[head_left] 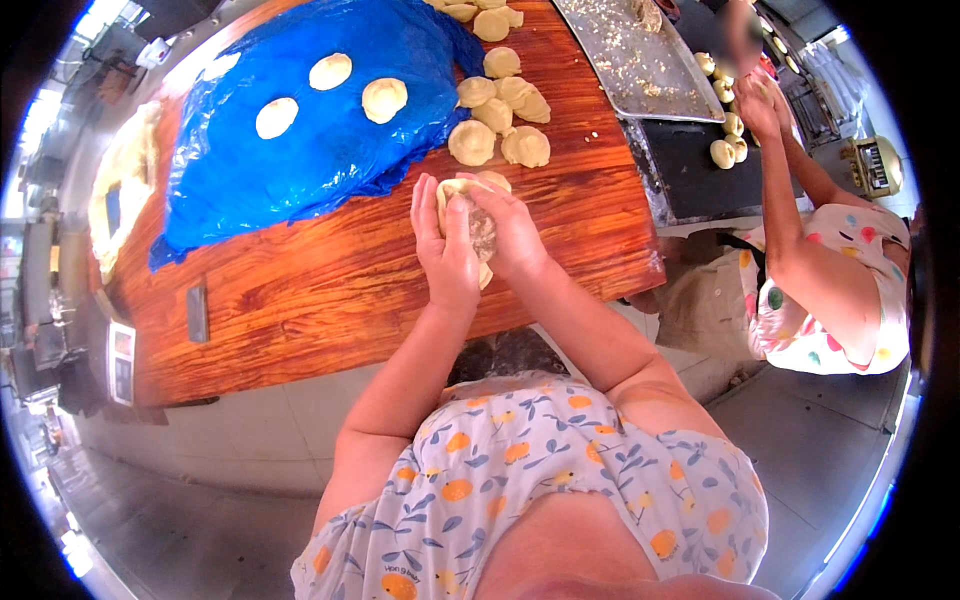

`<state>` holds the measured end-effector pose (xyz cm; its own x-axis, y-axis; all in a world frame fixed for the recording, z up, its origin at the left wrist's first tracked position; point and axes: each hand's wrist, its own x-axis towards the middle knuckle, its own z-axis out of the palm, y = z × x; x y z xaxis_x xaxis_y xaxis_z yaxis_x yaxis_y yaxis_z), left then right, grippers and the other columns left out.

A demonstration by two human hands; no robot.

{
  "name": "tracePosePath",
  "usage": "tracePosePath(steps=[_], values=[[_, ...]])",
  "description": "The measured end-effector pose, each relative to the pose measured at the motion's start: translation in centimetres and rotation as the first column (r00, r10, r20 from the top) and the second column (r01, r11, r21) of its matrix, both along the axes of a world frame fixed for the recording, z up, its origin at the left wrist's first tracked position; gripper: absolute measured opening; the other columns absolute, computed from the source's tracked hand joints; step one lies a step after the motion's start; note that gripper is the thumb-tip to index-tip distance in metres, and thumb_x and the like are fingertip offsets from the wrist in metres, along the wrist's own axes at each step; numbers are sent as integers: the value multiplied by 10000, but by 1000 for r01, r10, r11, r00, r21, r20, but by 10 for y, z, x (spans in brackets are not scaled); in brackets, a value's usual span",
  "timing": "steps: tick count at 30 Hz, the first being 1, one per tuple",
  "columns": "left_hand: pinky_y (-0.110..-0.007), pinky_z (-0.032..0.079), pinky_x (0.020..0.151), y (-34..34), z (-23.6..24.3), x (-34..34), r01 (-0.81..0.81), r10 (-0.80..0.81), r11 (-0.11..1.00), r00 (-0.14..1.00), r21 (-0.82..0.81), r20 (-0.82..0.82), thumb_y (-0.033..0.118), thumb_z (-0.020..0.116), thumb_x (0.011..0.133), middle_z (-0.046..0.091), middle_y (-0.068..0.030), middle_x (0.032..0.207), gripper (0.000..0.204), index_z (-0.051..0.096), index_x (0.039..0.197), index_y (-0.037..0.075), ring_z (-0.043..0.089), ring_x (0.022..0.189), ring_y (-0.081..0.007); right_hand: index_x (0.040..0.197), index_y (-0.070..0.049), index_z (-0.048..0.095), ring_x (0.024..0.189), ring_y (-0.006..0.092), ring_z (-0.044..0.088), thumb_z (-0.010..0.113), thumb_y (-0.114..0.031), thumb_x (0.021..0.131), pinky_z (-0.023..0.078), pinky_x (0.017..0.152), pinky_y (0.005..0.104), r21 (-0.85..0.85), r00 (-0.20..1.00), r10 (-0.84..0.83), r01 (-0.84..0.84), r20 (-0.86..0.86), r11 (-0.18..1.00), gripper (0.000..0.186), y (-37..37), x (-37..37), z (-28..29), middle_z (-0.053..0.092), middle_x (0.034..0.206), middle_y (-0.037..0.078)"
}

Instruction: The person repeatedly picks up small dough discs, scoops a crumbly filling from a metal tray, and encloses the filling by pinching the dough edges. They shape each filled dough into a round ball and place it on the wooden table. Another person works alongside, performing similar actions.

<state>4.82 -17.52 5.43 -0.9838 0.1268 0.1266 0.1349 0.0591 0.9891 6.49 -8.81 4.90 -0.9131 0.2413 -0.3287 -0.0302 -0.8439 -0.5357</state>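
My left hand (445,240) and my right hand (510,225) are cupped together over the wooden table, both holding a pale dough piece (452,190) with a brownish, lumpy middle (482,237). The fingers of each hand are pressed round it, partly hiding it. Just beyond my hands, loose piles of pale dough rounds (505,105) lie along the table. To the upper left, several separate flattened rounds (385,100) rest on a crumpled blue plastic sheet (280,190).
The wooden table (300,320) has a dark bar (197,313) at its left. At right, a metal tray (660,70) with crumbs adjoins a dark surface (690,190) holding dough balls (723,152). A co-worker (820,300) works there, hands (760,105) raised.
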Motion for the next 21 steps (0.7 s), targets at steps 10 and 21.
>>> tracePosePath(steps=[10, 21], values=[[-330, 445, 995, -2, -25, -31, 31, -243, 833, 918, 553, 315, 216, 538, 997, 563, -125, 1272, 449, 452, 1364, -28, 544, 1166, -194, 1210, 23, 563, 980, 182, 634, 547, -109, 958, 530, 870, 324, -33, 999, 6, -5, 36, 999, 284, 6, -10, -8, 638, 1100, 112], [-329, 512, 873, 13, -34, -34, -324, -349, 589, 724, 740, 595, 318, 406, 1037, 598, -67, 1107, 359, 499, 1261, 54, 607, 1007, -179, 1423, 17, 345, 1207, 196, 484, 557, -297, 979, 402, 1030, 318, 232, 1000, 12, -13, 6, 973, 584, 13, -16, -7, 484, 1322, 122]])
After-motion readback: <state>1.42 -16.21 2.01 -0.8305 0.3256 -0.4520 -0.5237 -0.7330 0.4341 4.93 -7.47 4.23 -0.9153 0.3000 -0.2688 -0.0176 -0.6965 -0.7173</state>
